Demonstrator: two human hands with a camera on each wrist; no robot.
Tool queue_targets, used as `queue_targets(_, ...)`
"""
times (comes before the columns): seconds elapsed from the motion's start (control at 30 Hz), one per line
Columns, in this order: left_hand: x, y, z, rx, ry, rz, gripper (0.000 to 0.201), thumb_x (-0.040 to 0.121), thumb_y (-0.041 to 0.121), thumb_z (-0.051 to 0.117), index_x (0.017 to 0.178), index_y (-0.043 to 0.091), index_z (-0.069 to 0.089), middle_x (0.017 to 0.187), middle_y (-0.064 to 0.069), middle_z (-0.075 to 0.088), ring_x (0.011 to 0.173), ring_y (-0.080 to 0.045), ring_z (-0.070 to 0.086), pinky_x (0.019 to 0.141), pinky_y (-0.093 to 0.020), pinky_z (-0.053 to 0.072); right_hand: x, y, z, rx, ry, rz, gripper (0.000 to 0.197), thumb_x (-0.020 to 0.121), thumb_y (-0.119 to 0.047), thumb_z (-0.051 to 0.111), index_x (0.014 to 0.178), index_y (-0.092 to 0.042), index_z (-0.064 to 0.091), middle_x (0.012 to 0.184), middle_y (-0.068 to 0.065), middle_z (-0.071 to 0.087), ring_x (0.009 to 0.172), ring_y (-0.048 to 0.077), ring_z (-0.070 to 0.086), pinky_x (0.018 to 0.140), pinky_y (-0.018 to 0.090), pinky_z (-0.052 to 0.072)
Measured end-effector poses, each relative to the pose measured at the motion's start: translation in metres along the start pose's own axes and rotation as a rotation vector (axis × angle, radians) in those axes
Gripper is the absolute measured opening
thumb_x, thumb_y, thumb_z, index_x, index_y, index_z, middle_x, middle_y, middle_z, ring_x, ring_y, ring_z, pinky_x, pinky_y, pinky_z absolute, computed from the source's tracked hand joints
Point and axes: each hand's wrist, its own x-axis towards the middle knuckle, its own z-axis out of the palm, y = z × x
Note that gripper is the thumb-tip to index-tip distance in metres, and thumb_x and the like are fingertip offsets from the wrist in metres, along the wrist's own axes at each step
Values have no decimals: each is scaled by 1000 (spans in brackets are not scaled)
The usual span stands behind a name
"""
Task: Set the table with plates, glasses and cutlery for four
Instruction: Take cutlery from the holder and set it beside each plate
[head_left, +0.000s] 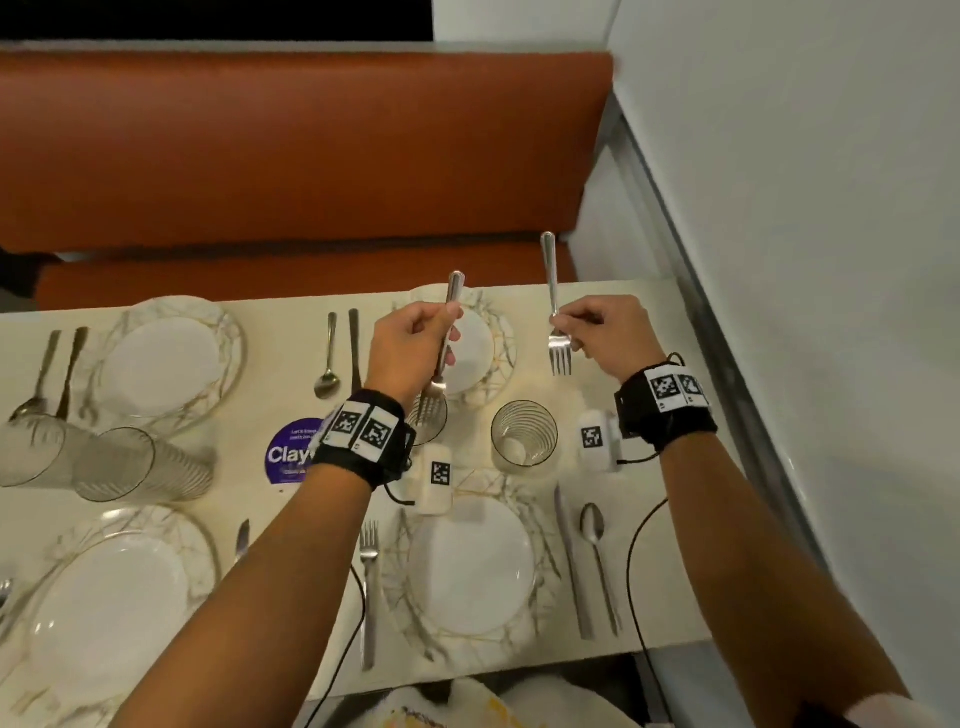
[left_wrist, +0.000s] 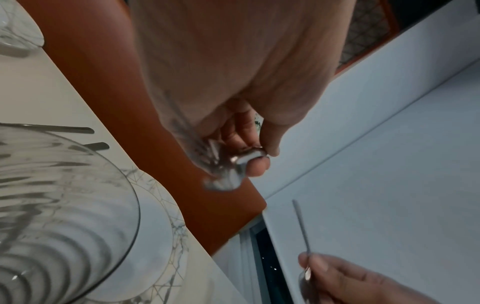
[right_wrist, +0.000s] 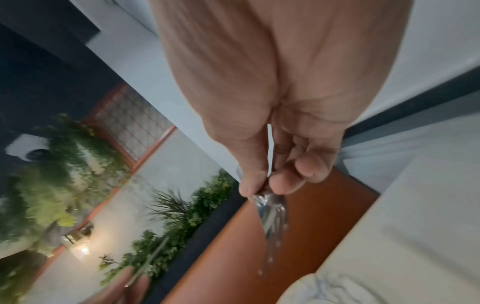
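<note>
Forks hang in both hands above the far right setting. The left hand (head_left: 410, 338) pinches one fork (head_left: 441, 358) by its handle over the far plate (head_left: 498, 332), tines pointing down toward a glass (head_left: 428, 415). The right hand (head_left: 605, 327) pinches a second fork (head_left: 556, 312) at its neck, at 3 o'clock of that plate. To do this well, I judge each should be lowered flat beside a plate, parallel to it, clear of the glasses.

Only the head view shows the layout: four plates, a knife (head_left: 355, 343) and spoon (head_left: 327, 358) at 9 o'clock of the far plate. The left wrist view shows the glass rim (left_wrist: 130, 185) close below; the right wrist view shows blurred tines (right_wrist: 272, 222).
</note>
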Motion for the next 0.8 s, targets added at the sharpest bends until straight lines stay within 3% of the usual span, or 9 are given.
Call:
queue_targets(0.07, 9, -2, 8, 26, 28, -40, 20, 102, 34, 64, 106, 18, 75, 84, 3, 72, 60, -9, 59, 52, -20, 47, 23, 29, 4, -29, -57, 77, 12, 89, -27, 75, 95, -18, 80, 75, -3, 75, 63, 10, 66, 65, 23, 52)
queue_targets(0.23, 23, -8, 18, 4, 68, -136, 17, 104, 23, 61, 105, 16, 76, 78, 3, 68, 58, -9, 53, 53, -22, 43, 54, 88, 37, -83, -166, 281, 5, 87, -20, 77, 90, -18, 81, 76, -3, 75, 59, 12, 67, 58, 17, 50)
queue_targets(0.33, 27, -9, 18, -39, 81, -177, 19, 104, 18, 59, 106, 13, 77, 78, 2, 66, 57, -10, 51, 55, -24, 43, 62, 110, 61, -82, -208, 366, 3, 84, -17, 80, 87, -17, 81, 73, -3, 75, 56, 11, 68, 59, 21, 55)
queue_targets(0.47, 31, -8, 16, -77, 116, -202, 19, 103, 19, 59, 105, 12, 77, 80, -1, 64, 59, -12, 51, 56, -27, 42, 69, 124, 81, -18, -225, 411, 2, 81, -14, 82, 83, -15, 81, 79, 5, 78, 66, 20, 75, 59, 26, 55)
queue_targets(0.57, 32, -6, 15, -73, 119, -195, 20, 104, 19, 59, 107, 11, 76, 80, -1, 64, 60, -12, 52, 58, -28, 43, 75, 126, 88, -57, -203, 406, 6, 80, -19, 83, 83, -13, 81, 73, 6, 76, 61, 22, 71, 62, 29, 59)
queue_targets(0.7, 31, -6, 14, -78, 124, -194, 21, 104, 19, 58, 109, 9, 76, 82, -2, 64, 62, -14, 53, 59, -29, 44, 86, 127, 92, -108, -173, 403, 10, 78, -23, 85, 82, -14, 82, 74, 4, 77, 67, 23, 74, 71, 34, 64)
queue_targets(0.8, 30, -7, 14, -75, 126, -198, 20, 104, 19, 59, 109, 9, 76, 82, -2, 65, 63, -14, 54, 58, -28, 45, 92, 124, 92, -164, -171, 412, 13, 78, -26, 84, 82, -14, 83, 75, 5, 77, 67, 18, 72, 69, 24, 60)
